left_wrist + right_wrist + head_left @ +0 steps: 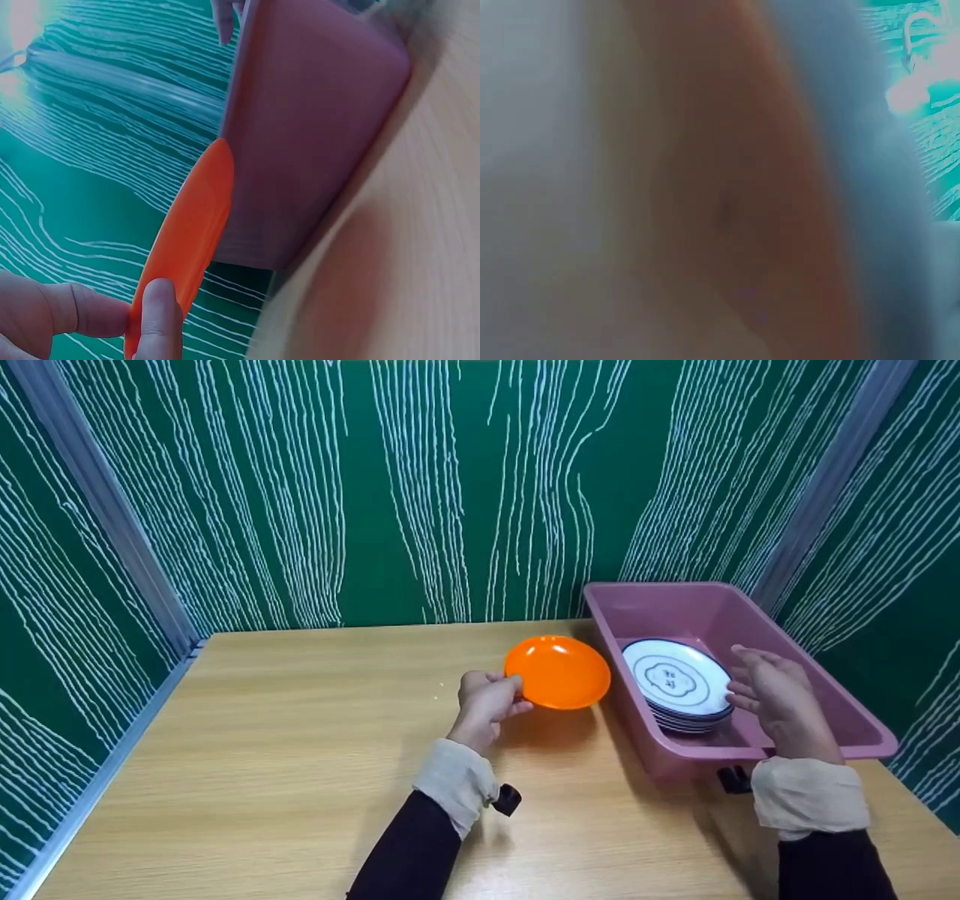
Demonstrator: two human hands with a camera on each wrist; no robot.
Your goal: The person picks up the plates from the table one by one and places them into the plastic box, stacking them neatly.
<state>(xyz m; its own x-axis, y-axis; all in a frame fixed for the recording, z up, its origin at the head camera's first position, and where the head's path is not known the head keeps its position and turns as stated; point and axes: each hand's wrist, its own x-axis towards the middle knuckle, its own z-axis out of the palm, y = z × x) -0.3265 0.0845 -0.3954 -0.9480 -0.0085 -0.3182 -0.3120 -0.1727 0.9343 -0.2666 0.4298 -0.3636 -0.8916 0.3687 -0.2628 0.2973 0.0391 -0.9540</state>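
Observation:
An orange plate (559,673) is held above the table by my left hand (487,706), thumb on its upper face and fingers beneath the rim. In the left wrist view the plate (187,225) appears nearly edge-on, pinched at its near end. Inside the pink basin (814,690) stands a stack of white plates (679,679) with dark rims and a patterned centre. My right hand (780,701) hovers over the basin at the right of the stack, fingers extended and holding nothing. Whether its fingertips touch the top plate I cannot tell. The right wrist view is mostly blurred.
The basin sits on the right part of a wooden table (285,750). Green walls (495,495) with white wavy lines enclose the table at the back and sides, with metal posts at the corners. Each wrist carries a small black device.

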